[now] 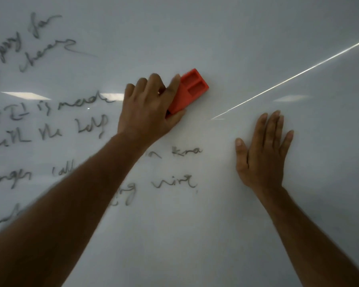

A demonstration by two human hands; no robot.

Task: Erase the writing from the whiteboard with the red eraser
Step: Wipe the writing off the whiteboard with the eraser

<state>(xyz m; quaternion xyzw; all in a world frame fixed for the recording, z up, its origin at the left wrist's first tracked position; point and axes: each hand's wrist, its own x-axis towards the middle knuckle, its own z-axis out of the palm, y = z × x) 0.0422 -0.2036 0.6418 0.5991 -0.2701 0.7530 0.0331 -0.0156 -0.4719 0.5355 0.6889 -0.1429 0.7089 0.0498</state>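
Observation:
The whiteboard [216,38] fills the whole view. My left hand [147,108] grips the red eraser [189,90] and presses it flat on the board near the centre, just right of a line of dark handwriting [50,108]. More handwriting covers the left half, and a few words [174,168] sit below my left hand. My right hand [263,152] lies flat on the board with fingers spread, to the right of and below the eraser, holding nothing.
The board's right half and the area around the eraser carry no writing. A bright thin reflected streak [288,79] runs diagonally across the upper right. Reflections of ceiling lights [23,95] show on the glossy surface. My left forearm hides part of the lower text.

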